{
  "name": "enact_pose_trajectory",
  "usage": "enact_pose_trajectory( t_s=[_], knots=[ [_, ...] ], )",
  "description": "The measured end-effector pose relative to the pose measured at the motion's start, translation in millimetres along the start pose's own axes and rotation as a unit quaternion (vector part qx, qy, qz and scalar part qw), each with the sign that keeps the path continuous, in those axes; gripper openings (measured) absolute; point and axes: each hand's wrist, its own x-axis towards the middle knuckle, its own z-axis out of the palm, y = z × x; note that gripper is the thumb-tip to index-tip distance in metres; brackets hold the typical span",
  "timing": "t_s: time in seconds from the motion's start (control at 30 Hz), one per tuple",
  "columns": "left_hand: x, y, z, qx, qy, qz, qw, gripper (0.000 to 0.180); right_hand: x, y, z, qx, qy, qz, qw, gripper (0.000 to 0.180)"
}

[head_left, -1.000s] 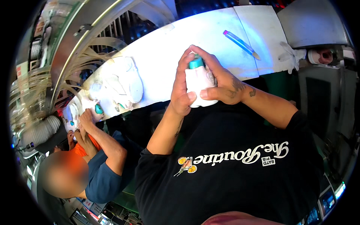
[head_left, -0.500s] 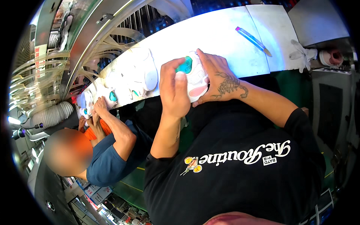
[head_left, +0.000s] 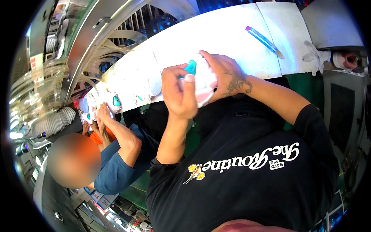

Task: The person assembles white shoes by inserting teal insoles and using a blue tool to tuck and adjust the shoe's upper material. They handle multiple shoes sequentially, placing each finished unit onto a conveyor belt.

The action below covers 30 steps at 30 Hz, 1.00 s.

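A white shoe (head_left: 203, 79) with a teal part and a pale pink patch is held tilted in front of my chest, over the near edge of the worktable. My left hand (head_left: 178, 91) is closed on its left side, the thumb upright by the teal part. My right hand (head_left: 226, 75) grips the other side, fingers over the far end. My palms and fingers hide parts of the shoe, and glare washes out its white surface. A blue-handled brush (head_left: 264, 41) lies on the white worktable (head_left: 220, 29), beyond my right hand.
White shoes with teal parts (head_left: 116, 101) stand at the table's left, where a co-worker's hands (head_left: 103, 114) are busy. A white glove (head_left: 316, 57) hangs at the right end beside a round container (head_left: 345, 60). Clear hoses (head_left: 104, 52) run along the machine at left.
The shoe has turned in my hands, so less of its teal part and pink patch shows. My left hand has shifted slightly and its fingers have curled more.
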Motion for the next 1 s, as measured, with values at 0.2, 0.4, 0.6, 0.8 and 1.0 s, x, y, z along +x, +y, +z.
enact_pose_trajectory(
  t_s=[0.2,0.4,0.6,0.8,1.0],
  knots=[
    [-42,-51,-44,0.081,-0.081,-0.154,0.981,0.071,30,-14,-8,-0.141,-0.175,0.001,0.974,0.119],
    [-44,-42,-49,0.091,-0.119,-0.183,0.972,0.085,20,-24,-5,-0.166,-0.177,-0.001,0.970,0.119],
    [-26,-46,-34,-0.013,-0.047,-0.219,0.975,0.060,0,6,-3,-0.139,-0.010,-0.013,0.990,0.104],
    [-4,-36,-16,0.072,0.149,0.141,0.976,0.056,-33,63,-93,-0.288,0.245,0.119,0.918,0.072],
    [-24,-115,35,0.104,0.060,0.044,0.992,0.052,-94,109,-99,-0.385,0.175,0.162,0.892,0.054]
  ],
)
